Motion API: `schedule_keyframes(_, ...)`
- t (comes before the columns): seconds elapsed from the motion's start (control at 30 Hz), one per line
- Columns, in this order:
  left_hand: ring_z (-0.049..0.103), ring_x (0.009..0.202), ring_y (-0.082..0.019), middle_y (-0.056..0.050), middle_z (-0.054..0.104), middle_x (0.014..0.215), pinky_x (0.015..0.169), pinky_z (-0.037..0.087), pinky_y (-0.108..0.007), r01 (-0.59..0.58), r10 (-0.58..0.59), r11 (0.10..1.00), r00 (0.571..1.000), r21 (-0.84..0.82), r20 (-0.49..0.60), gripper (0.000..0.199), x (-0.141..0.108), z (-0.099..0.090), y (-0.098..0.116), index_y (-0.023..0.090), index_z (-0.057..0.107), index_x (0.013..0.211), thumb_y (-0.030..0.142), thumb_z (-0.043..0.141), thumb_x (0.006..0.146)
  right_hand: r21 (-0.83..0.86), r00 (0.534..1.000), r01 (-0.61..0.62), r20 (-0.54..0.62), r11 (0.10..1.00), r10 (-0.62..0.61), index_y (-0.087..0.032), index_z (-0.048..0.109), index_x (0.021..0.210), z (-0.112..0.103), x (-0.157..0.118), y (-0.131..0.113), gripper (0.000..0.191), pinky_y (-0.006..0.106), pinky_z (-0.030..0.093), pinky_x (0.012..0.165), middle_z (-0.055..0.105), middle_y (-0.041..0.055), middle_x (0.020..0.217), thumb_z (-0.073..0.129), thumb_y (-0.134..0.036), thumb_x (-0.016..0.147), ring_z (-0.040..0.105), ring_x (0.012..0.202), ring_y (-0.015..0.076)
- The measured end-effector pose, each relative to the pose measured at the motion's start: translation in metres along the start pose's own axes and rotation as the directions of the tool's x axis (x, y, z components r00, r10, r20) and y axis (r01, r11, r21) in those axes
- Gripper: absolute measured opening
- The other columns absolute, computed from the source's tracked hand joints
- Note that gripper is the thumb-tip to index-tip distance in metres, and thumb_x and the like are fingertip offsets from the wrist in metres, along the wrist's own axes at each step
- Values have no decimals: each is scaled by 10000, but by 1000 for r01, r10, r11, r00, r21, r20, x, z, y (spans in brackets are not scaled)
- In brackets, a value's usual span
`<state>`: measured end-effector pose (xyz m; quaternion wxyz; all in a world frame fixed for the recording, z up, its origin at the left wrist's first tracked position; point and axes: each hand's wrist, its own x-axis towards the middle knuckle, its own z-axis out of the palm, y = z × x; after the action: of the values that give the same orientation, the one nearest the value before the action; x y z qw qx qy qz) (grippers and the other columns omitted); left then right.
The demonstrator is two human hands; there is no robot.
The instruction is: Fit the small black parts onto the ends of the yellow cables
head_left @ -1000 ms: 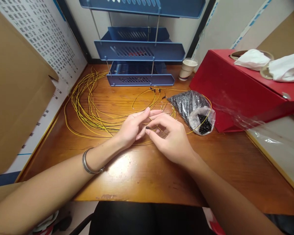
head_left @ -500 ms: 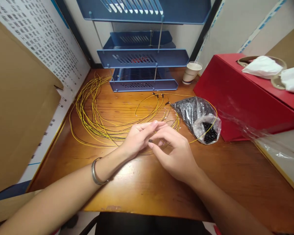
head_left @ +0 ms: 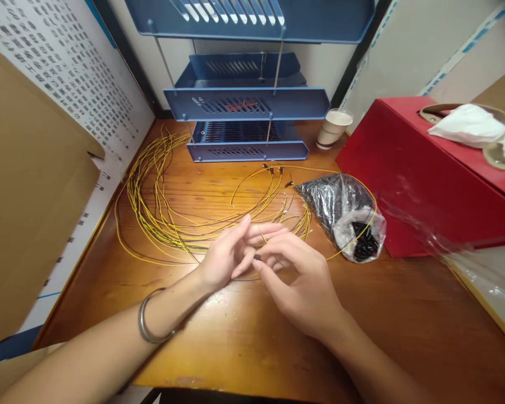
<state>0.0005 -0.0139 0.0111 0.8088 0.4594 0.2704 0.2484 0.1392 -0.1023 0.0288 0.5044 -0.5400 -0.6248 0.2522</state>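
Observation:
In the middle of the head view, my right hand [head_left: 301, 275] pinches a small black connector-like piece [head_left: 257, 257] between thumb and index finger. My left hand [head_left: 231, 252], with a metal bangle [head_left: 145, 320] on its wrist, lies palm up just beside it. Its thumb stands apart from the stretched fingers, and nothing shows gripped in it. A short bit of yellow wire shows between the two hands; what it joins is hidden by the fingers. Behind them lies a loose coil of yellow and dark wires [head_left: 137, 207], some tipped with black connectors [head_left: 289, 184].
Right of the coil, a clear plastic bag [head_left: 340, 196] stands open on small black parts [head_left: 365, 241]. A red box [head_left: 416, 185] with tape rolls and tissues is beyond it. A paper cup [head_left: 334, 129] stands by the blue tray rack [head_left: 248, 151]. Cardboard [head_left: 33, 185] borders the left.
My left thumb has lifted away from its fingers and the palm has opened. My right hand still pinches the black piece, now more plainly in view. The camera view has shifted slightly.

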Motion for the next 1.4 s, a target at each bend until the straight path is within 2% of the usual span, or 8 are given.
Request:
schedule_keyframes(0.23,515,441,-123,-135,796,872,385,278,-270,-26,37,996,991,86,-128,521,-5,3,-7,213,809,1106,631,583,891,14,999,25,20,1000,-26,-196,670,937,1,-1,-1,142,264,489,587,622,15,802,642,-78,862,559,653,110)
schedule_keyframes(0.4,719,776,-180,-116,802,967,725,562,-277,-133,137,990,980,36,-142,375,-4,12,-2,177,833,939,514,675,894,-27,997,79,21,997,-78,-182,678,940,4,-3,-1,139,262,453,542,614,22,796,635,-76,861,514,605,103)
schedule_keyframes(0.63,711,703,-159,-88,806,897,729,563,-265,-220,220,975,969,12,-113,322,0,11,-4,155,829,914,426,656,913,-146,971,227,-41,963,-235,-170,691,940,9,-4,2,137,273,471,625,681,38,842,648,-75,851,540,658,117)
schedule_keyframes(0.83,487,390,-59,-87,809,961,395,382,-223,-191,190,981,980,-19,-52,447,6,6,-3,167,824,910,531,564,915,-243,944,284,-100,928,-315,-178,696,927,13,-3,10,143,299,505,737,692,30,796,648,-68,849,630,782,159)
schedule_keyframes(0.93,687,625,-120,-84,808,966,632,558,-236,-274,274,962,961,12,-41,371,8,7,-2,171,825,906,499,653,897,-264,948,259,-116,929,-297,-180,696,918,15,-3,12,123,307,513,726,709,48,867,658,-89,844,632,772,161)
schedule_keyframes(1.03,751,912,-172,-70,809,978,925,569,-274,-337,338,941,941,14,-8,237,9,6,-4,186,829,896,403,738,865,-270,948,244,-134,931,-288,-184,695,899,18,-3,12,106,304,494,658,713,50,913,659,-102,842,549,639,127)
schedule_keyframes(1.17,755,975,-209,-79,805,1015,955,573,-327,-313,313,950,950,6,5,273,15,5,-6,180,825,918,427,717,875,-290,940,262,-139,920,-312,-190,688,898,17,-3,13,104,294,453,578,685,31,879,653,-104,851,456,557,104)
schedule_keyframes(1.4,748,1036,-229,-97,800,1032,950,583,-326,-371,371,928,929,25,-15,317,37,15,0,136,801,908,429,680,894,-416,850,417,-137,808,-509,-215,655,968,8,14,36,153,339,550,745,696,54,916,651,-98,869,661,858,201)
